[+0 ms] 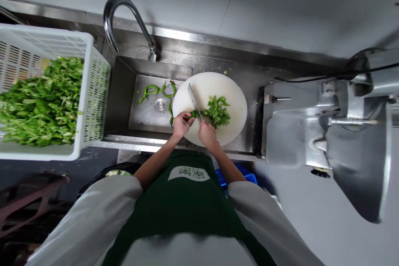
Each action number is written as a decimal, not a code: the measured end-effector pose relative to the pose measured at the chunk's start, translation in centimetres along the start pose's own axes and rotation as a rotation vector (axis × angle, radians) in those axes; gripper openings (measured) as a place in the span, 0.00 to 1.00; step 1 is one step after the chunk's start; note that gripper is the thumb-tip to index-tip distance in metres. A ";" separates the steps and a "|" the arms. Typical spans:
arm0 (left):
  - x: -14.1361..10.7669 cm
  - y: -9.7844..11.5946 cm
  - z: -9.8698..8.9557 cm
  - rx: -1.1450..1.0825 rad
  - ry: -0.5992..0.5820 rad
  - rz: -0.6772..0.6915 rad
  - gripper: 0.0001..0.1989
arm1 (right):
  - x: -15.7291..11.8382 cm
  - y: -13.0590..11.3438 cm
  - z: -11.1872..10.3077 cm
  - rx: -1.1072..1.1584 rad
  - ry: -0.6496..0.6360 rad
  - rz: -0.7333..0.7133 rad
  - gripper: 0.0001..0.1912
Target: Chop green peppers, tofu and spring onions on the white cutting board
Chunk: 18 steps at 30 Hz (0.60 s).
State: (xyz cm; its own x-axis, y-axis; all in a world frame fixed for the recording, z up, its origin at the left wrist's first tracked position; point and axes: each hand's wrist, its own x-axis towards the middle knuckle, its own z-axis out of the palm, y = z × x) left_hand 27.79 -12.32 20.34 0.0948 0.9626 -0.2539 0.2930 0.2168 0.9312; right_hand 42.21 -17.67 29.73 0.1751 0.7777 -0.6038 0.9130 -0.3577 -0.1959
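Observation:
My right hand (207, 134) is closed round the handle of a kitchen knife (193, 99), its blade pointing away from me over the round white cutting board (183, 87). My left hand (183, 123) is closed at the board's left edge, gripping a long green chili pepper (193, 114) that lies against the blade. Something dark red shows at its fingertips, too small to name. To the right of the knife sits a pile of sliced green chili peppers (219, 111). Several whole green chili peppers (151, 89) lie in the sink to the left.
The steel sink (121, 91) has a curved faucet (124, 0) behind it. At left stands a white perforated basket (84, 112) full of cut green peppers (46, 104). A metal slicing machine (289, 133) occupies the right side. Below the counter is a blue crate (246, 173).

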 end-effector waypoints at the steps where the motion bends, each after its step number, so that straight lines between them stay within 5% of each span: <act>1: 0.1 -0.2 -0.2 -0.002 -0.015 0.002 0.09 | 0.3 0.2 0.1 -0.004 -0.003 -0.007 0.18; 7: 1.6 -1.2 -1.8 0.174 -0.058 0.138 0.07 | -0.7 2.8 -0.2 -0.082 0.029 -0.059 0.19; 14: 0.7 -2.1 -2.3 0.378 -0.018 0.401 0.09 | 0.9 0.4 1.2 -0.078 0.010 -0.079 0.19; 18: 0.1 -3.2 -3.0 0.418 -0.063 0.499 0.14 | 1.6 2.1 0.5 -0.039 -0.013 -0.085 0.18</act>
State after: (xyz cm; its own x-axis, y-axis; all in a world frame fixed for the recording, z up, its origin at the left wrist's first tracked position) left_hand 24.05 -12.39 18.11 0.3667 0.9171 0.1561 0.5436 -0.3474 0.7641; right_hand 44.25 -17.43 27.90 0.0915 0.7975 -0.5963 0.9380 -0.2701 -0.2174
